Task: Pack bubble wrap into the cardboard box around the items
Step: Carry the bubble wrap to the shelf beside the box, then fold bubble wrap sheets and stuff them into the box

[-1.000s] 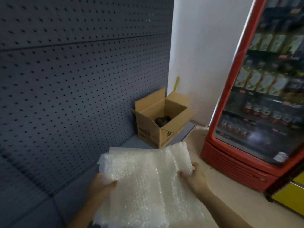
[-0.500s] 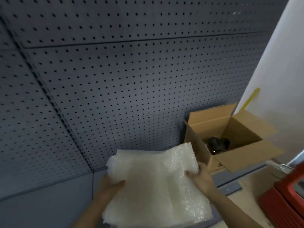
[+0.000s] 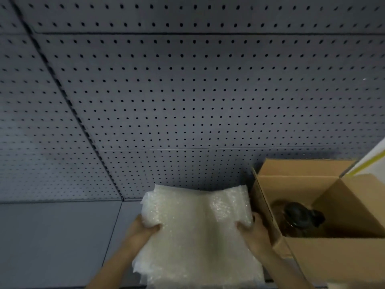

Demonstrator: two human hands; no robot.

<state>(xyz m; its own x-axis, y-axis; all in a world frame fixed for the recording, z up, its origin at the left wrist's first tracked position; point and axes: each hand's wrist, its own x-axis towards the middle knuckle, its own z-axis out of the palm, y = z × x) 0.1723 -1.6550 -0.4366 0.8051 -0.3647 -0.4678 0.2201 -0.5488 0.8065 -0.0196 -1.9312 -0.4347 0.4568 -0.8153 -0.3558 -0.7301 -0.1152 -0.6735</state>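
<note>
Head view: looking forward and down at two bare hands working in front of a pegboard wall.
Bubble wrap [image 3: 195,232]: a stack of pale, translucent sheets is being held at the 6 o'clock part of the frame, its far edge rising up against the base of the wall and its near edge running out of the bottom of the picture.
Left hand [image 3: 143,230]: curled closed on the left edge of the bubble wrap at about 7 o'clock, thumb lying on top of the sheets, the other fingers hidden beneath.
Right hand [image 3: 253,231]: closed on the right edge of the bubble wrap, thumb pressing into the top sheet, knuckles sitting just beside the near left wall of the box.
Cardboard box [image 3: 333,257]: standing open at 4 o'clock, just right of the bubble wrap, its flaps folded outward and one flap leaning up against the wall behind.
Dark item [image 3: 302,217]: lying at the bottom of the box; it is blurred, so its kind cannot be told. None of the bubble wrap is lying inside the box.
Shelf surface [image 3: 58,240]: a flat grey deck running from 8 o'clock across under the hands, with a seam dividing it into panels.
Pegboard wall [image 3: 187,90]: grey perforated panels filling the frame from 9 o'clock through 12 to 3, split by a dark slanting upright and thin horizontal joints.
White wall [image 3: 375,153]: a pale strip showing at 3 o'clock, with a yellow band [image 3: 368,163] crossing it just above the box flap.
</note>
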